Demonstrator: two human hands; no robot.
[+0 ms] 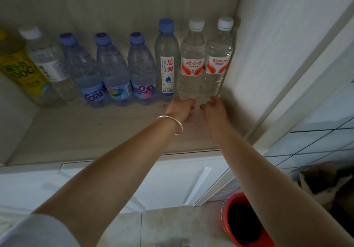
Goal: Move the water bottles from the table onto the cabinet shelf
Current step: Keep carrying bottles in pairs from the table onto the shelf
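A row of water bottles stands along the back of the cabinet shelf (95,131). The two at the right end have white caps and red labels: one (192,60) and, against the side wall, the other (218,59). My left hand (182,108), with a silver bangle on the wrist, grips the base of the first. My right hand (215,108) grips the base of the second. Both bottles stand upright on the shelf. To their left stand a tall blue-capped bottle (166,60) and three short blue-capped bottles (113,70).
At the far left of the shelf stand a clear white-capped bottle (47,64) and a yellow drink bottle (21,70). White cabinet doors (172,181) lie below the shelf. A red bucket (245,223) and a cardboard box (323,181) sit on the floor at the right.
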